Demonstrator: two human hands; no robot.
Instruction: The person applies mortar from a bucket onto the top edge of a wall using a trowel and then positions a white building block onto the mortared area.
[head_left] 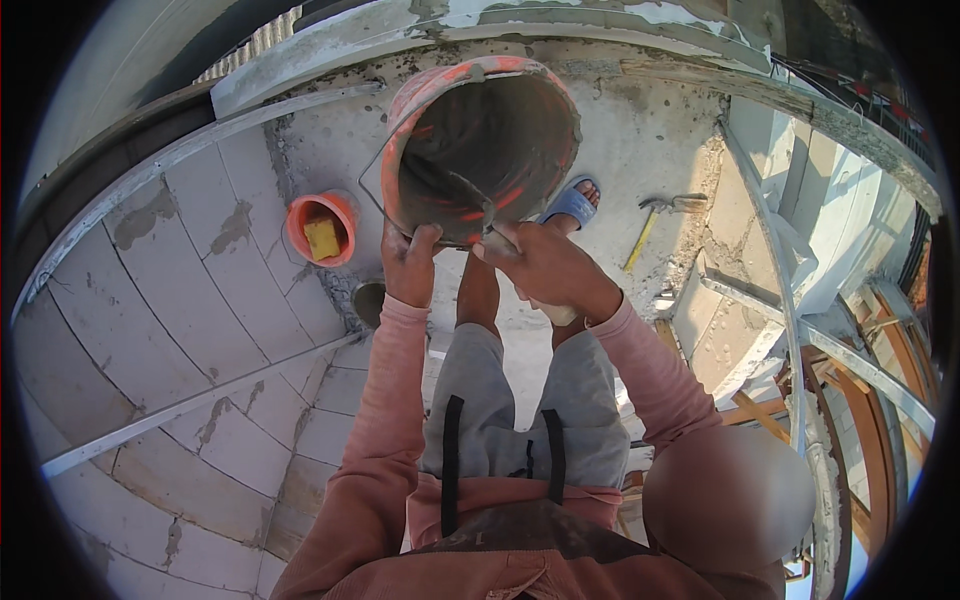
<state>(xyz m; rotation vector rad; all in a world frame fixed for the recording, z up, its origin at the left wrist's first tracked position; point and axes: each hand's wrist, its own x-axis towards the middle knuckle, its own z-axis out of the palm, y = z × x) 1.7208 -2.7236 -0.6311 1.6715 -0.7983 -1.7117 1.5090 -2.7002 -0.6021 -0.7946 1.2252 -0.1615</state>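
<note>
An orange bucket point(480, 140), coated inside with grey mortar, is tipped so its opening faces me. My left hand point(410, 260) is closed on its near rim. My right hand point(550, 270) is closed at the rim on what looks like a trowel point(485, 215), its grey, smeared metal part reaching into the bucket. A pale piece shows beneath that hand; I cannot make out whether it is the tool's handle. My legs and a foot in a blue sandal point(570, 205) show below the bucket.
A small orange bucket point(338, 225) holding a yellow sponge point(322, 238) stands at left. A hammer point(640, 240) lies on the concrete floor at right. Pale block walls point(170, 280) flank me, with metal bars point(790, 330) and timber point(860, 430) at right and a concrete ledge point(420, 30) ahead.
</note>
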